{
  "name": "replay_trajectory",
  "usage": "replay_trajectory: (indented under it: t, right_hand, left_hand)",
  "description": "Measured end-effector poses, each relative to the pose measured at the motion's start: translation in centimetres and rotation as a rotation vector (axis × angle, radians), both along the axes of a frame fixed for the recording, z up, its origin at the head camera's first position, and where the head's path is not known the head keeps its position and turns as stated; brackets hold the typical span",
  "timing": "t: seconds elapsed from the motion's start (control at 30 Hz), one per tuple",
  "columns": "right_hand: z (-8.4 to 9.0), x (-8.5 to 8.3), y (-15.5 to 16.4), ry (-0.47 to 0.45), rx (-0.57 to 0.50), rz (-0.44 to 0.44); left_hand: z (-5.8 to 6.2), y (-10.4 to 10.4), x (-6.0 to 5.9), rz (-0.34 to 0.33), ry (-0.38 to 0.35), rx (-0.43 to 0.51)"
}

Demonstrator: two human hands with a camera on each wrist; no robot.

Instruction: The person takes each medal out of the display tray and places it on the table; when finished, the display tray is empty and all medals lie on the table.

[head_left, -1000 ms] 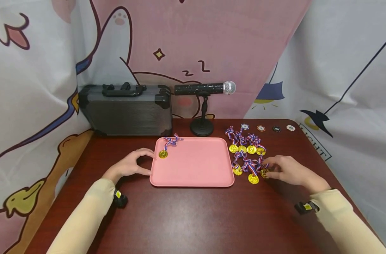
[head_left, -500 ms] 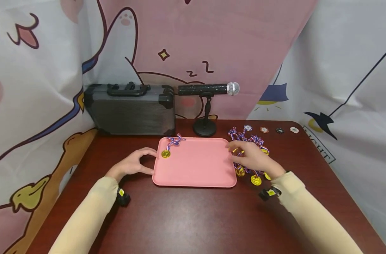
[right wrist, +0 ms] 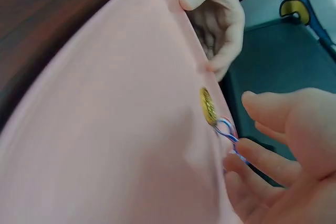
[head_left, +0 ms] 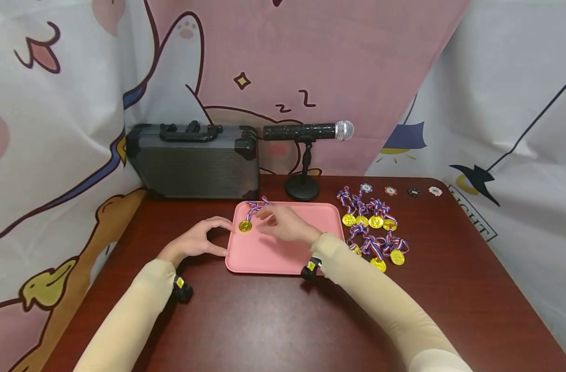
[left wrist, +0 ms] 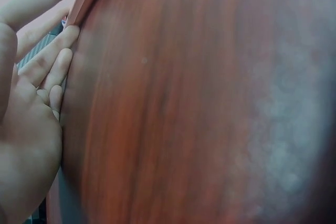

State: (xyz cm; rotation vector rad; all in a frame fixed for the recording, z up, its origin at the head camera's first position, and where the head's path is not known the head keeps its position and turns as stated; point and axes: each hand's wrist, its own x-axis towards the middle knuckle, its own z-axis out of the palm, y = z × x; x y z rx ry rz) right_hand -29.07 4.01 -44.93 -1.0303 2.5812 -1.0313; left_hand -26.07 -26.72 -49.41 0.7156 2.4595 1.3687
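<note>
A pink tray [head_left: 283, 258] lies on the table. At its left edge, my left hand [head_left: 196, 238] holds the rim, with thumb and fingertips set apart along it. One gold medal [head_left: 245, 226] with a knotted striped ribbon [head_left: 253, 206] lies in the tray's back left corner. Over the tray, just right of this medal, is my right hand [head_left: 285, 223]. In the right wrist view, its thumb [right wrist: 262, 106] and fingers are apart, around the ribbon's side, with nothing gripped. Several gold medals [head_left: 376, 222] with knotted ribbons lie right of the tray.
Behind the tray stand a dark hard case [head_left: 194, 165] and a microphone [head_left: 306, 132] on a round-based stand [head_left: 302, 187]. Several poker chips [head_left: 391, 191] lie in a row at the back right. Printed cloth [head_left: 334, 62] hangs behind the table.
My right hand has moved left from the medals on the right to above the tray, near the medal there. My left hand has stayed at the tray's edge.
</note>
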Motion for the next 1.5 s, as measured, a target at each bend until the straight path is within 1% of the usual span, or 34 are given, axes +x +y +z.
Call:
replay_trajectory:
  t: [0.2, 0.3, 0.37, 0.43, 0.6, 0.8, 0.93, 1.07, 1.23, 1.5]
  right_hand:
    - [-1.8, -1.0, -2.8, 0.054, -0.038, -0.041]
    - [-2.1, -1.0, -3.5, 0.1, -0.041, -0.057]
    - [-2.2, -0.9, -4.0, 0.11, -0.035, -0.077]
    - [-2.3, -0.9, -4.4, 0.095, -0.013, -0.108]
    - [-2.4, -0.6, -5.4, 0.019, 0.043, -0.18]
    - [-2.3, -0.2, -6.3, 0.04, 0.068, -0.247]
    - [-2.4, -0.1, -6.8, 0.041, 0.072, -0.274]
    - [-2.7, 0.0, -7.1, 0.028, 0.071, -0.277]
    - [-2.7, -0.1, -7.2, 0.016, 0.07, -0.256]
    - [-2.3, -0.3, -7.2, -0.006, -0.03, -0.214]
  left_hand:
    - [-0.1, 0.1, 0.1, -0.016, 0.018, 0.014]
    - [-0.1, 0.2, 0.1, -0.023, 0.028, 0.02]
    - [-0.2, 0.1, 0.0, -0.025, 0.034, 0.02]
    - [-0.2, 0.1, -0.1, -0.023, 0.038, 0.019]
    - [-0.2, -0.1, -0.2, -0.026, 0.059, 0.017]
    - [-0.1, -0.1, -0.1, -0.033, 0.073, 0.008]
    - [-0.1, 0.0, -0.1, -0.033, 0.075, 0.004]
    - [0.0, 0.0, 0.0, -0.031, 0.069, 0.001]
    - [-0.1, 0.0, 0.1, -0.026, 0.068, -0.007]
    - [0.1, 0.0, 0.1, -0.038, 0.072, 0.005]
